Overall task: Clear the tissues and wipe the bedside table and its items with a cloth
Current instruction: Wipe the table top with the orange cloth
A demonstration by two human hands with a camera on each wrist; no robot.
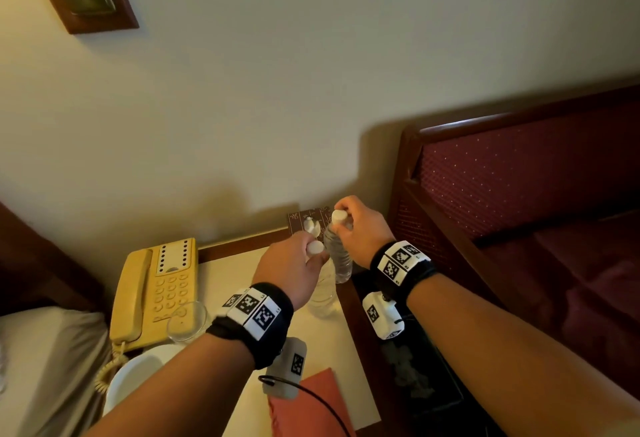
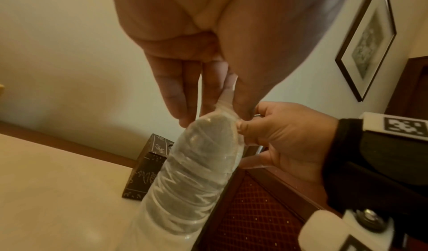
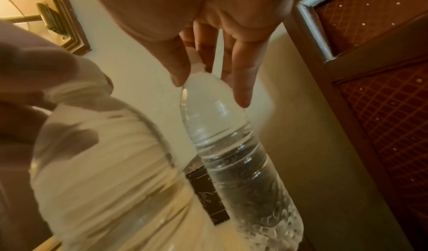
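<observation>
My left hand [image 1: 304, 256] pinches the white-capped neck of a clear water bottle [image 2: 199, 163], which hangs upright over the cream bedside table [image 1: 235, 284]. Just to the right, my right hand [image 1: 349, 225] grips the neck of a second water bottle [image 1: 338, 256] under its white cap. In the right wrist view, my right hand's fingers [image 3: 241, 90] curl round that bottle [image 3: 234, 154]. A dark patterned tissue box [image 1: 306, 220] stands against the wall behind both bottles. A red cloth [image 1: 311, 402] lies on the table's near edge.
A yellow telephone [image 1: 156, 291] takes up the table's left side, with an empty glass [image 1: 187, 322] and a white dish [image 1: 135, 377] in front of it. A dark red padded headboard [image 1: 519, 177] and bed flank the table on the right. A pillow [image 1: 52, 350] lies left.
</observation>
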